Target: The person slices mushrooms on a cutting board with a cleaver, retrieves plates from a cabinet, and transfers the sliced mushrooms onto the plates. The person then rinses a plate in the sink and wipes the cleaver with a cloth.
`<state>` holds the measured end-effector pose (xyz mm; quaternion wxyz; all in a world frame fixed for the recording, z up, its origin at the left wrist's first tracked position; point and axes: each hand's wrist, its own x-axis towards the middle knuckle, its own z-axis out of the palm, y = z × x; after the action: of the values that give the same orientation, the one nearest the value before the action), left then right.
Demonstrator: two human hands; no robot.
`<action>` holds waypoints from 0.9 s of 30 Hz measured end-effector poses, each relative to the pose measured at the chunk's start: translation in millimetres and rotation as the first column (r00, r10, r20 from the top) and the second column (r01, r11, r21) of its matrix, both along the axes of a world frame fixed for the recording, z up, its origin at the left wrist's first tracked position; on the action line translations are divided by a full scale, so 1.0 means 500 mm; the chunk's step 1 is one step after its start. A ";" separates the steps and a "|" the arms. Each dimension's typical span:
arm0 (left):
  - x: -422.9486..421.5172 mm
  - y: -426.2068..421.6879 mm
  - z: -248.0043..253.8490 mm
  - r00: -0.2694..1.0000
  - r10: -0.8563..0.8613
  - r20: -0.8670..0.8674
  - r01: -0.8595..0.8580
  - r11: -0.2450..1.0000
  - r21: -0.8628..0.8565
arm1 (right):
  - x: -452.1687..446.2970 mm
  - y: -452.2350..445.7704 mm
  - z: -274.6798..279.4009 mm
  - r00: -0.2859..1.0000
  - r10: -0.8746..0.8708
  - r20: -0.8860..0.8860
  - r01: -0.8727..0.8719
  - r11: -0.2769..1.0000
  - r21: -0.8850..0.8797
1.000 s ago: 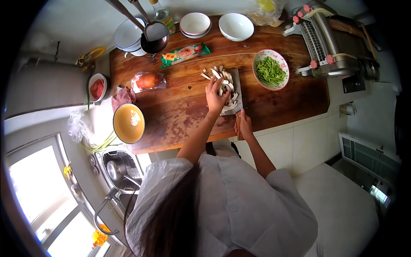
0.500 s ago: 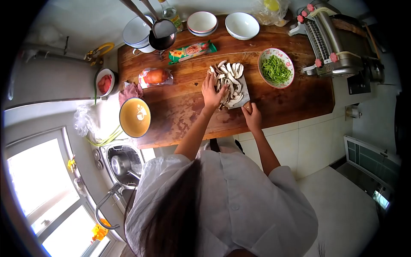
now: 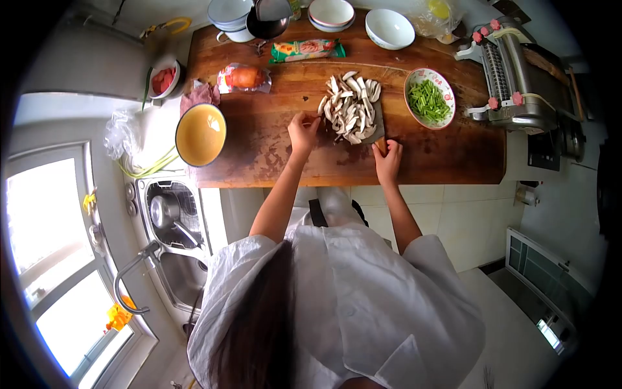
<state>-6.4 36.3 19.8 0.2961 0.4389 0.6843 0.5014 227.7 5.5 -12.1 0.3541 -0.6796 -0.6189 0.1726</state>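
Note:
Sliced mushrooms [image 3: 352, 110] lie heaped on the wooden table, partly over the blade of a cleaver [image 3: 380, 124]. My right hand [image 3: 389, 161] is closed around the cleaver's wooden handle, with the blade lying flat beneath the right side of the heap. Just left of the mushrooms is my left hand [image 3: 302, 134], its fingers drawn together near the edge of the pile. Whether a small piece is between those fingertips is too small to make out. To the right of the heap stands a patterned bowl [image 3: 451, 97] of chopped green stalks [image 3: 427, 102].
At the left corner are a yellow-lined bowl [image 3: 201, 135] and a wrapped orange-red package [image 3: 244, 78]. A green packet [image 3: 307, 50] and white bowls [image 3: 390, 29] line the back. A pasta machine [image 3: 512, 78] stands right; a sink [image 3: 181, 275] is at lower left.
My left hand has come off the mushrooms and moved left, its fingers drawing together. My right hand keeps its hold on the cleaver. The camera view has shifted.

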 end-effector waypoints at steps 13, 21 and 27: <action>-0.012 -0.404 -0.043 0.997 0.074 0.035 -0.076 0.995 0.060 | -0.074 -0.396 -0.011 0.920 0.266 -0.288 -0.324 0.930 -0.173; -0.048 -0.539 -0.310 0.981 -0.102 0.163 0.159 0.908 -0.388 | -0.125 -0.392 -0.276 0.909 0.386 -0.158 -0.402 0.712 -0.575; -0.031 -0.398 -0.479 0.921 -0.308 -0.240 0.218 0.916 -0.338 | -0.161 -0.194 -0.482 0.949 0.294 -0.113 -0.307 0.784 -0.540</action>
<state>-21.8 -162.9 -219.9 0.3228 0.5450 0.7230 0.2758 147.2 -91.5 -253.0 0.1186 -0.6431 -0.6389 0.4052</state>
